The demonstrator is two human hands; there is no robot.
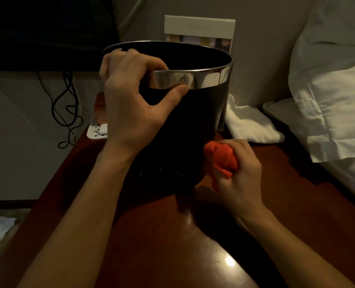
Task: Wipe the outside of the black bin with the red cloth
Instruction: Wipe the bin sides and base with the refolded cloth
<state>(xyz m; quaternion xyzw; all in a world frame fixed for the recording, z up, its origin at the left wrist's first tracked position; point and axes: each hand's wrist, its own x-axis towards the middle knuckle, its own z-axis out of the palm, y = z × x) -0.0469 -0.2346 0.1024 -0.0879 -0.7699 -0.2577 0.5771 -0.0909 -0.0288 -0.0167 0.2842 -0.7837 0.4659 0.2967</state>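
Note:
A black bin (193, 125) with a shiny silver band around its rim stands upright on a dark red-brown wooden table (172, 246). My left hand (130, 100) grips the near-left rim, fingers curled over the edge and thumb pressed on the outside below the band. My right hand (236, 173) holds a bunched red cloth (222, 159) low against the bin's right side, near its base.
A white towel (251, 123) lies on the table right of the bin. A white pillow (334, 100) and bedding fill the right side. A white card stand (199, 28) is behind the bin. Black cables (66, 109) hang at left above a white power strip (96, 129).

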